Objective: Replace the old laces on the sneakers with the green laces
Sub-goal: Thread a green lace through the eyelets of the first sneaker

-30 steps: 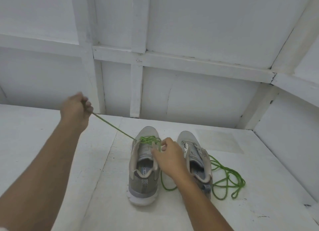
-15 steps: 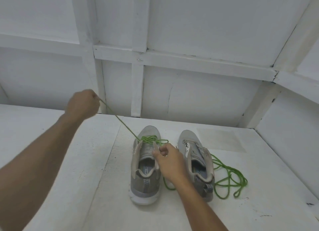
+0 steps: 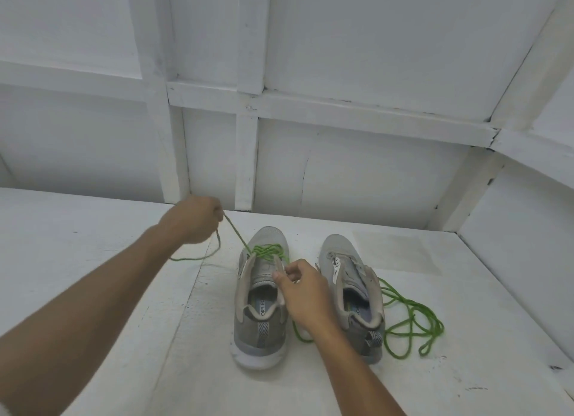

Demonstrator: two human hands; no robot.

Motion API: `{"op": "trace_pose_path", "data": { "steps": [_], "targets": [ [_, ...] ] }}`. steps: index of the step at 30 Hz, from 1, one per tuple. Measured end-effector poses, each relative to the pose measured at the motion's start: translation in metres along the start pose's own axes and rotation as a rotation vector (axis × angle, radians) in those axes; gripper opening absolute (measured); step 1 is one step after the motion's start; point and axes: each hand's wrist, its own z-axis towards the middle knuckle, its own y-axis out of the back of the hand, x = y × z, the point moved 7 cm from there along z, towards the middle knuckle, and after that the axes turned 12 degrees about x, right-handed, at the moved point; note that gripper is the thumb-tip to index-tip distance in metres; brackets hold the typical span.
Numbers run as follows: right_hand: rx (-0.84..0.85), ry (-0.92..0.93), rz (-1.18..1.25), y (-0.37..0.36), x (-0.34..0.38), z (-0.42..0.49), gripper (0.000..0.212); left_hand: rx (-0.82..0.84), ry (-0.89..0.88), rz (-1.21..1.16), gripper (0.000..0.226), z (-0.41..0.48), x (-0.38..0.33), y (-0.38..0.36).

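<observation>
Two grey sneakers stand side by side on the white surface, toes away from me. The left sneaker has a green lace threaded through its front eyelets. My left hand grips one end of this lace up and to the left of the toe; a slack loop hangs below the fist. My right hand pinches the right eyelet flap of the left sneaker. The right sneaker has no lace in it. A second green lace lies in loose loops beside its right side.
A white panelled wall with upright battens rises just behind the shoes. A white side wall closes off the right. The white surface stretches away to the left.
My left hand has moved right and down toward the left sneaker's toe, so the lace it holds has gone from taut to partly slack. My right hand stays at the eyelet flap.
</observation>
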Motion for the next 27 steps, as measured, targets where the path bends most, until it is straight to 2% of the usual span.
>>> {"op": "trace_pose_path", "data": {
  "steps": [7,9,14,16,18,22,24,27],
  "targets": [
    [-0.005,0.006,0.019,0.001,0.0,0.001,0.015,-0.144,0.043,-0.093,0.021,-0.001,0.01,0.037],
    [-0.004,0.007,0.026,0.001,-0.001,0.001,0.016,-0.12,0.032,-0.116,0.021,-0.001,0.009,0.038],
    [0.003,-0.008,0.041,0.0,-0.001,0.003,0.019,0.063,0.026,-0.099,0.021,-0.005,-0.005,0.027],
    [0.029,-0.039,0.035,0.002,-0.001,0.004,0.022,0.063,-0.013,-0.069,0.038,-0.01,-0.018,0.027],
    [0.069,-0.073,-0.024,0.004,0.003,0.009,0.026,0.057,-0.085,-0.134,0.042,-0.017,-0.033,0.024],
    [0.108,-0.09,-0.164,0.01,0.014,0.022,0.032,0.151,-0.209,-0.32,0.02,-0.025,-0.064,-0.01],
    [0.117,-0.089,-0.187,0.009,0.014,0.024,0.03,0.154,-0.235,-0.307,0.012,-0.026,-0.077,-0.028],
    [0.117,-0.129,-0.02,0.007,0.001,0.025,0.029,0.13,-0.249,-0.244,0.009,-0.028,-0.087,-0.047]
  ]
}}
